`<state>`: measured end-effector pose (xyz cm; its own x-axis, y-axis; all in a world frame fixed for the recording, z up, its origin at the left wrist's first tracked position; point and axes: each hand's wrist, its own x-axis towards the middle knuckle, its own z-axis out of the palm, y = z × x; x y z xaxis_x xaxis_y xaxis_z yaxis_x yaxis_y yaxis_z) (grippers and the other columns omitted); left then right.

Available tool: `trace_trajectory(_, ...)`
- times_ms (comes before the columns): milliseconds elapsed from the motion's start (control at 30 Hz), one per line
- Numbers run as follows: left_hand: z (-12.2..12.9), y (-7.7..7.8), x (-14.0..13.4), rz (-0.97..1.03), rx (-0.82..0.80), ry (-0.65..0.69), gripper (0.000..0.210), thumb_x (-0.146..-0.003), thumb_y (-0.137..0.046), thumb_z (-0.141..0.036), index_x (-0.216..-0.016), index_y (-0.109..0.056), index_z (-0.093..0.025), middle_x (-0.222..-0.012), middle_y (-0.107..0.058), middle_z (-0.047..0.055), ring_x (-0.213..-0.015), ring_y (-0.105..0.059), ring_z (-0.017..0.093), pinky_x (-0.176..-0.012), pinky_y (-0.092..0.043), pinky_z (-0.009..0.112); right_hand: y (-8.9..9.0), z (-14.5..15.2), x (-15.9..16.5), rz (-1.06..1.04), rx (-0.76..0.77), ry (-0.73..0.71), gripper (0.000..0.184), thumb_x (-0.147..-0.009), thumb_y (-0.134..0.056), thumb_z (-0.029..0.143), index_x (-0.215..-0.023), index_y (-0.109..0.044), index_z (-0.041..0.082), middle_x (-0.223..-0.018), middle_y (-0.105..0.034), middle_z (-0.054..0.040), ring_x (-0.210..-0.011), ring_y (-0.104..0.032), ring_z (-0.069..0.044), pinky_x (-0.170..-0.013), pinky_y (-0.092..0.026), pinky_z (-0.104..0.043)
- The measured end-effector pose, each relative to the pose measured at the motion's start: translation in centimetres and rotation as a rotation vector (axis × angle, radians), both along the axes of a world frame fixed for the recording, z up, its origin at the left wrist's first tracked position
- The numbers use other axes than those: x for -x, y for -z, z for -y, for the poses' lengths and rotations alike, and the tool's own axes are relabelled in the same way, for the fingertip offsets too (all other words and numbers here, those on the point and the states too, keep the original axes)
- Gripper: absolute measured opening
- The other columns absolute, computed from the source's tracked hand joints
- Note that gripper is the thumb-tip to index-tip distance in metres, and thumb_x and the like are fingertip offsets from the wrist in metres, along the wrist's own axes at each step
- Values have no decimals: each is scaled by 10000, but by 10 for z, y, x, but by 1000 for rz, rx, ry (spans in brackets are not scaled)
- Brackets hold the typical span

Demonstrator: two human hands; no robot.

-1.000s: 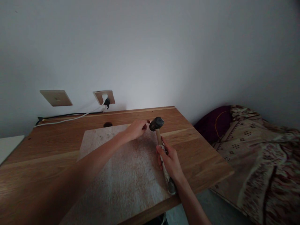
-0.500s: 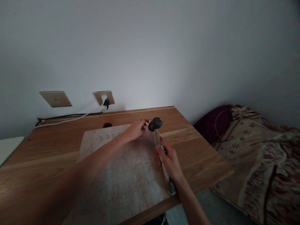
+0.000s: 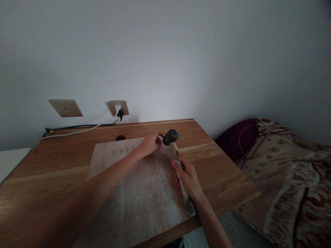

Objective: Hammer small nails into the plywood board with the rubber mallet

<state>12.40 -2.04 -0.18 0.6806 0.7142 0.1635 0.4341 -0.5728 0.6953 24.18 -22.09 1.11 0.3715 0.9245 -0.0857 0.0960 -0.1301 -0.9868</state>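
A wooden-handled hammer [image 3: 173, 151] with a dark, blocky head is in my right hand [image 3: 188, 176], its fingers wrapped round the worn, pale-stained handle. The head is raised a little above the far right part of a whitish wooden board [image 3: 139, 203]. Just left of the hammer head, my left hand [image 3: 151, 144] rests at the board's far edge with thumb and fingers pinched together. Whatever lies between those fingertips is too small and hidden to make out. Several thin nails [image 3: 120, 150] stand in a row near the board's far left edge, partly behind my left forearm.
The board lies on a wooden table [image 3: 222, 172] against a white wall. A wall socket [image 3: 124, 111] holds plugs, with a white cable [image 3: 77, 133] and a black one along the table's back. A round cable hole [image 3: 120, 137] is nearby. Patterned bedding [image 3: 279, 179] lies at the right.
The view has shifted slightly, so the table and socket sit a little farther right. Both hands keep nearly the same pose, and the hammer head remains raised beside my left fingertips.
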Motion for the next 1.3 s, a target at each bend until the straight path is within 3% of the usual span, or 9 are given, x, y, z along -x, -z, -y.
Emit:
trace_trajectory(300, 4, 5, 1, 39, -24, -20, 479, -763, -717, -31, -1220, -688, -171, -938, -802, 62, -870, -763, 217, -814, -562, 300, 2, -5, -3, 151, 32, -53, 667, -927, -614, 478, -1509, -560, 157, -534, -577, 45, -355, -507, -136, -344, -425, -232)
trace_trajectory(667, 8, 9, 2, 40, -43, -11, 503, -785, -651, -9, -1269, -660, -145, -999, -796, 88, -946, -759, 241, -880, -572, 344, 6, -5, 1, 113, 39, -42, 747, -909, -626, 514, -1529, -515, 113, -520, -535, 62, -343, -478, -132, -335, -425, -239)
trace_trajectory(767, 13, 3, 11, 48, -122, 0, 545, -770, -702, -29, -1299, -635, -142, -1226, -746, 131, -1164, -698, 272, -1036, -532, 404, 1, 2, 4, -33, 15, 13, 876, -870, -667, 550, -1611, -379, 184, -658, -601, 51, -361, -461, -109, -323, -402, -229)
trace_trajectory(867, 23, -17, 33, 65, -234, -54, 465, -846, -710, -126, -1303, -625, -143, -1350, -674, 153, -1291, -618, 295, -1125, -475, 463, 0, 18, 8, -111, -7, 67, 901, -917, -613, 563, -1675, -183, 335, -807, -652, 28, -419, -501, -124, -361, -430, -244)
trace_trajectory(933, 34, -37, 53, 71, -258, -72, 372, -904, -672, -167, -1275, -639, -163, -1302, -692, 122, -1247, -639, 270, -1109, -486, 445, 2, 30, 10, -30, 4, 34, 738, -958, -561, 552, -1631, -339, 349, -843, -680, -11, -521, -586, -167, -463, -505, -286)
trace_trajectory(1033, 63, -66, 86, 39, -293, -43, 269, -969, -631, -237, -1234, -663, -199, -1214, -725, 80, -1151, -674, 239, -1043, -518, 404, 2, 41, 17, 132, -7, -16, 494, -980, -529, 540, -1392, -648, 296, -822, -692, -51, -700, -666, -229, -625, -553, -334)
trace_trajectory(1100, 92, -76, 107, -38, -345, -8, 192, -1003, -591, -273, -1153, -696, -215, -1162, -735, 69, -1079, -685, 234, -1007, -528, 406, 2, 41, 24, 150, -13, -28, 446, -986, -505, 560, -1253, -707, 266, -770, -666, -43, -680, -653, -231, -604, -535, -331)
trace_trajectory(1200, 138, -68, 138, -130, -449, -71, 233, -1033, -473, -219, -1017, -705, -212, -1115, -742, 73, -1071, -668, 237, -996, -522, 430, 5, 34, 36, 84, 12, -101, 469, -980, -474, 619, -1134, -688, 231, -648, -576, 1, -507, -559, -194, -455, -444, -298)
trace_trajectory(1300, 173, -42, 173, -157, -502, -195, 273, -1005, -411, -168, -980, -677, -224, -1260, -712, 86, -1144, -649, 237, -1006, -534, 426, 11, 25, 44, 81, 53, -197, 453, -991, -449, 634, -1071, -640, 231, -550, -473, 51, -414, -467, -165, -376, -328, -262)
